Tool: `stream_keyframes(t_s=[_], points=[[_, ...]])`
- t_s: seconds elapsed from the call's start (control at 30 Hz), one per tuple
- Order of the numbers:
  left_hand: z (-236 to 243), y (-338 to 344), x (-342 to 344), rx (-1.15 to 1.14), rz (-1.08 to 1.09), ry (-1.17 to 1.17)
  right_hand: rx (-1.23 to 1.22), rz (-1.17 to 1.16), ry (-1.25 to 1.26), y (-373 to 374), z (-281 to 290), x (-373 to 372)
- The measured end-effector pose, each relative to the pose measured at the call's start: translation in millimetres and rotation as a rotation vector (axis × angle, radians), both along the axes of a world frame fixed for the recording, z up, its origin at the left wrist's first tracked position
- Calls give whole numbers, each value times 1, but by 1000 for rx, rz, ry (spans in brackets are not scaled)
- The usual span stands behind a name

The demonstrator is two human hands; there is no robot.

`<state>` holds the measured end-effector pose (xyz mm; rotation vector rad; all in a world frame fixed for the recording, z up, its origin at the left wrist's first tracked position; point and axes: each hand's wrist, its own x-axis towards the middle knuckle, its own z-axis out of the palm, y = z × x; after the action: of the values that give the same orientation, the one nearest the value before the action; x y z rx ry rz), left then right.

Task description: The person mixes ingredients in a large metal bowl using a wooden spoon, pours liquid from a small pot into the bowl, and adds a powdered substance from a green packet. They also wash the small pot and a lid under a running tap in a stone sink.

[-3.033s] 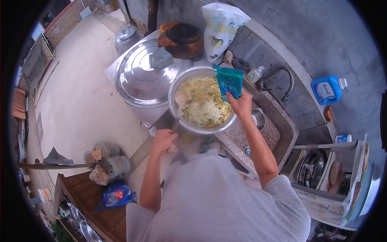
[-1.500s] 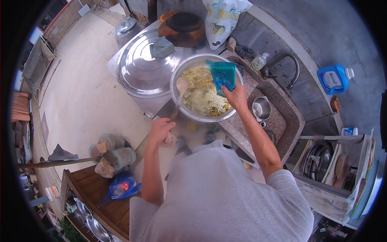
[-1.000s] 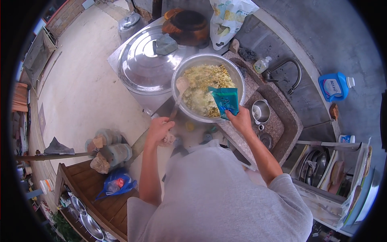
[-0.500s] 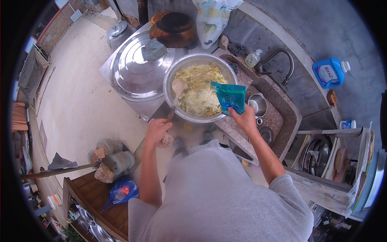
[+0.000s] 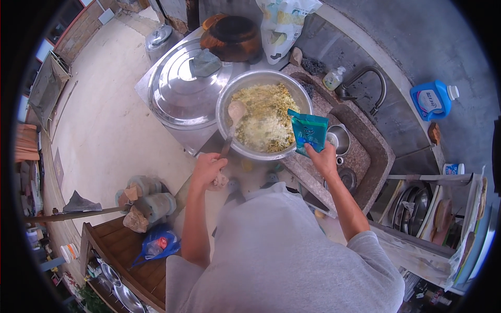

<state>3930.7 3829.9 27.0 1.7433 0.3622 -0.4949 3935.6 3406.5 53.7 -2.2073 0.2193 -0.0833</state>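
A wide metal bowl (image 5: 223, 111) holds a yellow, crumbly mixture (image 5: 263, 117) with a paler patch. My left hand (image 5: 207, 168) is closed on the handle of a wooden spoon, with something pale and crumpled beneath my fingers. The spoon's head (image 5: 236, 109) rests in the mixture at the bowl's left side. My right hand (image 5: 326, 159) grips a teal packet (image 5: 310, 129) at the bowl's right rim, partly over the sink. A large metal lid (image 5: 175, 91), topped by a greyish stone-like block (image 5: 205, 63), covers what sits left of the bowl.
A stone sink (image 5: 378, 167) with a steel pot (image 5: 340, 140) and faucet (image 5: 382, 88) lies right. A blackened pot (image 5: 229, 36) and white bag (image 5: 284, 23) stand behind. A blue jug (image 5: 429, 101) is by the wall, a dish rack (image 5: 428, 219) lower right, a wooden shelf (image 5: 109, 240) lower left.
The teal packet in my right hand has moved from over the mixture rightward and lower, to the bowl's rim. My left hand stays on the spoon with little movement.
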Motion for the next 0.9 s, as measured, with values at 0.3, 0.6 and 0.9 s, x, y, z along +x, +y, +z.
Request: stream_keyframes(t_s=[0.3,0.6,0.9], points=[[-7,-49,16,-8,23,-21,18,14,-127,-24,-25,83],[19,-71,-30,285,42,-154,252,137,-237,-3,-11,111],[28,-121,-72,304,139,-148,307,307,-92,-60,-78,118]])
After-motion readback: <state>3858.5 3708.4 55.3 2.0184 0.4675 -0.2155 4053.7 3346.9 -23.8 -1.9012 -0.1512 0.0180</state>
